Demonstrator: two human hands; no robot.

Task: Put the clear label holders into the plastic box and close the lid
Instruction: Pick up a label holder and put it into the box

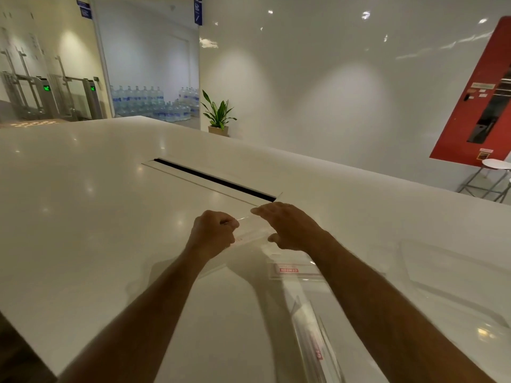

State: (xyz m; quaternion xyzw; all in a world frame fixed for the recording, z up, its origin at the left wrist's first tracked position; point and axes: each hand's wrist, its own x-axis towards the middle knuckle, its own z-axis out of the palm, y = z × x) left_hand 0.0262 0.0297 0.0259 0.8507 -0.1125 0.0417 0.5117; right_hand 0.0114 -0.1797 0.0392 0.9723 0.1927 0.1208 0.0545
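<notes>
Both hands meet over the white table. My left hand (213, 233) is closed around the left end of a clear label holder (250, 230). My right hand (287, 228) pinches the holder's right end between fingers and thumb. A second clear holder with a red label (290, 269) lies flat just below my right wrist. Another long clear holder (312, 335) lies nearer me, partly hidden under my right forearm. The clear plastic box (442, 272) sits to the right, faint and hard to outline; whether its lid is up or down I cannot tell.
A long black slot (215, 179) is cut into the white table (83, 189) just beyond my hands. The table's far edge runs diagonally. Behind it are a potted plant (218, 114), stacked water bottles (154, 103), a red machine (481, 100) and a white stool (495, 172).
</notes>
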